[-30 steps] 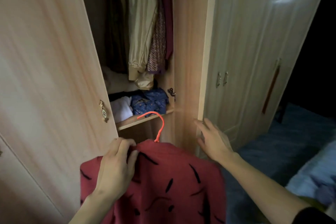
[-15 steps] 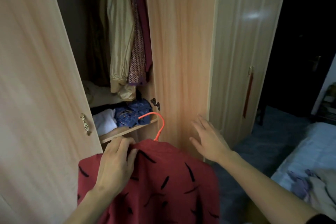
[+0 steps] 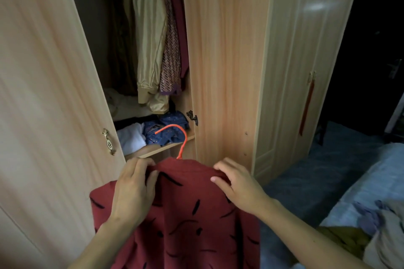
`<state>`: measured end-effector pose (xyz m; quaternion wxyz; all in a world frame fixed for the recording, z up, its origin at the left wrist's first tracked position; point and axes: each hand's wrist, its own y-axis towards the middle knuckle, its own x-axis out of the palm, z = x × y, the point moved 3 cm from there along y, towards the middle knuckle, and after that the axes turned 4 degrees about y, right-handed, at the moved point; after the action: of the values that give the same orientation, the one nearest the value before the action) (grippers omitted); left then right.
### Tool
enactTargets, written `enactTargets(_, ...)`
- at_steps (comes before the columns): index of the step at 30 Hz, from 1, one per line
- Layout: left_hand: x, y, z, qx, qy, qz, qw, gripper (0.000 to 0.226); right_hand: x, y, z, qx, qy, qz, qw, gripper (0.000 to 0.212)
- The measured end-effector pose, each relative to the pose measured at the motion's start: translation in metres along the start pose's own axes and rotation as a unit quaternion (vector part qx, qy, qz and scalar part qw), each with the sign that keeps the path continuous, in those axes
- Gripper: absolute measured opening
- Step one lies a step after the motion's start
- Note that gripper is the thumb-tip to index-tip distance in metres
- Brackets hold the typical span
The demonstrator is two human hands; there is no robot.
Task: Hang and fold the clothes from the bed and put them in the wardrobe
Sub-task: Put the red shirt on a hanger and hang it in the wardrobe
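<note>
Head view: a red shirt (image 3: 188, 214) with black dashes is held up in front of the open wardrobe (image 3: 227, 61). The shirt is carried on an orange hanger (image 3: 182, 137), whose hook rises above the collar, free of any rail. The left hand (image 3: 131, 190) is closed on the shirt's left shoulder, with fabric pinched between thumb and fingers. The right hand (image 3: 238, 183) is laid on the right shoulder, fingers curled over the top edge; whether the cloth is truly gripped there cannot be told.

Behind the hook, a shelf (image 3: 166, 147) is seen inside the wardrobe, with a white folded item (image 3: 131, 137) and a blue patterned cloth (image 3: 168, 129) lying on it. Above the shelf, a beige jacket (image 3: 148, 35) and a woven patterned garment (image 3: 171, 50) are hung side by side. The left door (image 3: 43, 83) is swung open, and a brass handle (image 3: 109, 142) is fixed near its edge. At the lower right, part of a bed (image 3: 371, 192) is visible, with crumpled clothes (image 3: 376, 225) lying on it.
</note>
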<state>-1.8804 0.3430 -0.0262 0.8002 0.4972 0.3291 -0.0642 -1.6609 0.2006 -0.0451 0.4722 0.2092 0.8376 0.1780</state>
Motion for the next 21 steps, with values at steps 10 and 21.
enactTargets(10, -0.004, 0.022, -0.047, 0.049, 0.015, 0.007, 0.999, 0.021, 0.033, 0.053, -0.005, -0.052, 0.061, 0.172, 0.982, 0.009)
enactTargets(21, -0.023, 0.108, -0.112, 0.074, 0.0, -0.106, 0.992, 0.04, 0.069, 0.129, 0.003, -0.045, 0.086, 0.208, 0.973, 0.01)
